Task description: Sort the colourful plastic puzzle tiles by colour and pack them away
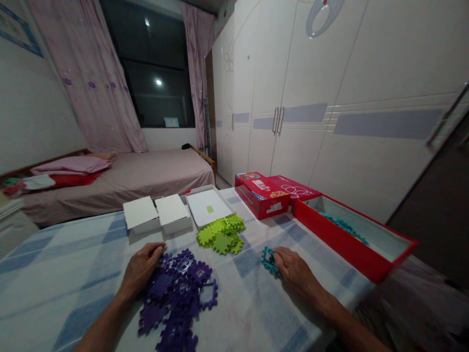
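While a pile of lime-green pieces (222,233) was left lying near the middle of the cloth-covered desk (242,308), a teal piece (270,267) was held by the right hand (296,268), to the right of that pile and a little nearer the person. The grip of this hand was closed narrowly, with the teal piece pinched by its edge and a window-like opening shown in it.

Nearer the person than the green pile, and to its left, a heap of purple pieces (178,293) was spread, some solid and some framed with openings. At the upper left edge of this heap the left hand (142,266) was placed, its fingers curled close together; whether anything was held in that grip could not be told.

Beyond the green pile, a shallow white tray (194,208) was set just behind it, with a small green patch seen inside. Two white boxes (172,211) were lined up to the left of the pile. To its right, a printed red box (262,195) was placed, and farther right an open red box (339,244) was seen, with more teal pieces (344,226) contained in it.
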A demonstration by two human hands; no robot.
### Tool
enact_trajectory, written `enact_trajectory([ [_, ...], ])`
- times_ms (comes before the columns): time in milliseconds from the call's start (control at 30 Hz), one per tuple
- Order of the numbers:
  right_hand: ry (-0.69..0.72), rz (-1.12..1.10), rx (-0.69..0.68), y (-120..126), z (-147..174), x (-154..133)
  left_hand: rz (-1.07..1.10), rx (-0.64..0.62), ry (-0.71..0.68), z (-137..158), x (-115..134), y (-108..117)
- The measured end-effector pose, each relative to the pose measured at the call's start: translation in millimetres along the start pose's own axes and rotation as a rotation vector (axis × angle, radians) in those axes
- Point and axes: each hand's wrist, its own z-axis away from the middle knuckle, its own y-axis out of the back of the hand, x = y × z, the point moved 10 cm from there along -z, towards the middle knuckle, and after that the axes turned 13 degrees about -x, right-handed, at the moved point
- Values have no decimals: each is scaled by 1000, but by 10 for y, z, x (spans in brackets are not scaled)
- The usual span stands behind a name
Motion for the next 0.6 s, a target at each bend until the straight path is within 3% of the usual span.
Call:
enact_trajectory([
  [400, -11, -129, 122, -31, 93, 76, 9, -6, 6, -3, -13, -5],
  [600, -105, -76, 40, -37, 126, 154, 13, -14, 12, 13, 26, 6],
])
